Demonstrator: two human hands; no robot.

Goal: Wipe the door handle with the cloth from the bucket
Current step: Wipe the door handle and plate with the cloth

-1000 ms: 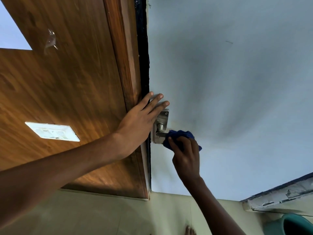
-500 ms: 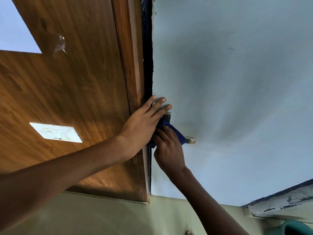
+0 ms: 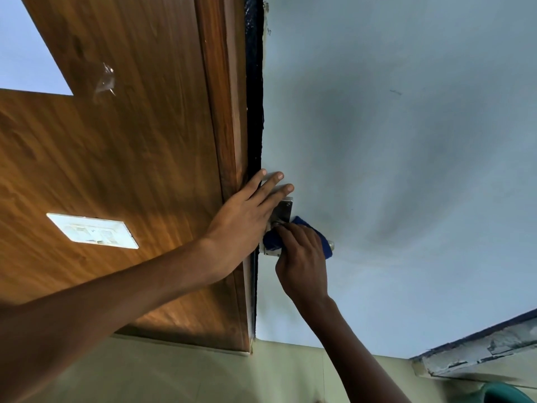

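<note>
A metal door handle (image 3: 283, 211) with a rectangular backplate is fixed to the pale grey door (image 3: 392, 170) near its left edge. My right hand (image 3: 303, 257) presses a blue cloth (image 3: 321, 238) around the lever, so only the lever's tip (image 3: 331, 244) and the plate's top show. My left hand (image 3: 247, 216) lies flat with fingers spread across the door edge, its fingertips on the door just above the backplate. It holds nothing.
A wooden frame and panel (image 3: 130, 141) with a white switch plate (image 3: 93, 231) fills the left. The rim of a teal bucket (image 3: 505, 394) shows at the bottom right below a chipped ledge (image 3: 479, 350). Pale floor tiles (image 3: 174, 373) lie below.
My right hand slid the cloth from the lever in onto the backplate, then back out along the lever. The backplate's top is uncovered again. My left hand stayed put.
</note>
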